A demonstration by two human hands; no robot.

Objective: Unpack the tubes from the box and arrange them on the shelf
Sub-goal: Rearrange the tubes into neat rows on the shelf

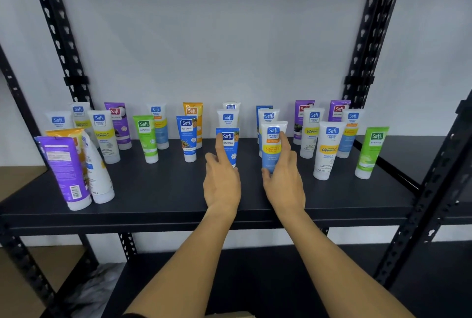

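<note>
Several Safi tubes stand cap-down on the dark shelf [166,190]. My left hand [221,179] holds a blue Naturals tube [231,145] upright near the shelf's middle, forefinger up its front and thumb at its left side. My right hand [282,177] grips a light-blue and white Perfect White Vitamin C tube [271,144] just to the right, thumb low on its left edge and forefinger up its right side. Both tubes stand on the shelf in front of the other rows. The box is not in view.
At the left end a purple tube [63,169], a white tube [98,177] and an orange one lean together. A green tube [371,151] stands at the far right. Black perforated uprights [367,36] frame the shelf. A lower shelf [255,279] lies beneath.
</note>
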